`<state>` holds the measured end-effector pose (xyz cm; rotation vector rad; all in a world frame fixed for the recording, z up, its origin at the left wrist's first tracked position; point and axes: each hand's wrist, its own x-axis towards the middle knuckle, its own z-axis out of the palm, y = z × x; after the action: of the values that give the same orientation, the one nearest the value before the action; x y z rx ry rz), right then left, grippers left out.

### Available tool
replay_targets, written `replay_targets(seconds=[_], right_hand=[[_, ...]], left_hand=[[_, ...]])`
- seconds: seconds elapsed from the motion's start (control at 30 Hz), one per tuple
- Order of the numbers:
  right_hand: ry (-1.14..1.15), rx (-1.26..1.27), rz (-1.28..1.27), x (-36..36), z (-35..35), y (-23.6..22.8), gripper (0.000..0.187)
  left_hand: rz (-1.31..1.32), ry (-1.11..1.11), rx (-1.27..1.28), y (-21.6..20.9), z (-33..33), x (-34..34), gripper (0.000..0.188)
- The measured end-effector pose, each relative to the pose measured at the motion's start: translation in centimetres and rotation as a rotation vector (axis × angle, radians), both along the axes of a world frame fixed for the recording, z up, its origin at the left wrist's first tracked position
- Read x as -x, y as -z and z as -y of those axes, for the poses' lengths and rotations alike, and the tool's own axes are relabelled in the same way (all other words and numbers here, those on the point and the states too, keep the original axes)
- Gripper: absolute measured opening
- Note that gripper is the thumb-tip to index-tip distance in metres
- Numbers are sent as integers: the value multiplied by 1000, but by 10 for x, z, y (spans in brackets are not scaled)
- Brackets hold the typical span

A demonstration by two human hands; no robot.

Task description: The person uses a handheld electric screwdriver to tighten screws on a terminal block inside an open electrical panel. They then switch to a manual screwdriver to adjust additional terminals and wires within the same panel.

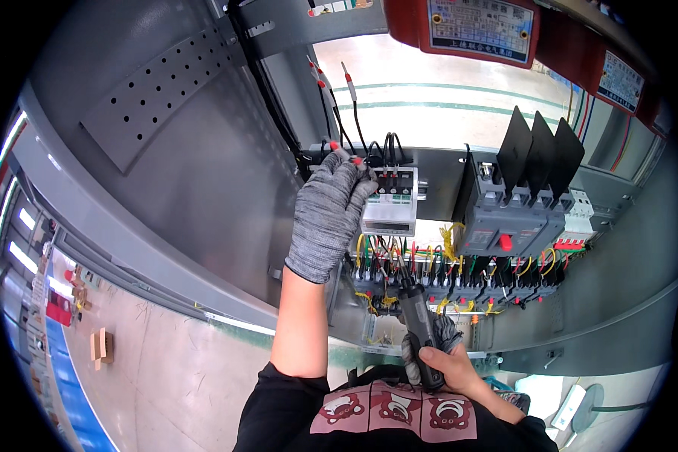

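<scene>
black short-sleeved shirt (279, 410) — 6 o'clock | three pink bear panels (373, 410) | grey marled knit glove (320, 233), left hand (333, 197) — 11 o'clock from shirt

The left glove (325, 215) is streaked in dark and light grey, while a screwdriver (417, 320) is finished in dark grey and black. Black wires (352, 92) are banded in white and red. A grey breaker (490, 221) is marked by a red toggle (505, 242); a black shirt (279, 410) is printed with pink panels (396, 433) and reddish-brown bears (398, 407).

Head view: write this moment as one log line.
Left hand: at red-marked wire; right hand: gripping dark screwdriver; nearby: pale wired module, grey breaker
</scene>
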<state>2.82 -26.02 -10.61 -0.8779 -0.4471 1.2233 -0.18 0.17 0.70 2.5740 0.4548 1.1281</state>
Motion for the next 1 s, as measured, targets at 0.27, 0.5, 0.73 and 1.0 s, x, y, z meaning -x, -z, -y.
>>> replay_targets(seconds=[0.27, 0.5, 0.73, 1.0], right_hand=[[-34, -1, -16, 0, -1, -7, 37], [-43, -29, 3, -2, -3, -3, 39], [-38, -21, 55, -2, -6, -3, 37], [13, 82, -210, 11, -35, -52, 26]], left_hand=[[-34, 19, -62, 3, -3, 1, 26], [-63, -17, -94, 8, -7, -1, 28], [-69, 2, -40, 4, -3, 0, 29], [-44, 81, 59, -1, -10, 0, 30]])
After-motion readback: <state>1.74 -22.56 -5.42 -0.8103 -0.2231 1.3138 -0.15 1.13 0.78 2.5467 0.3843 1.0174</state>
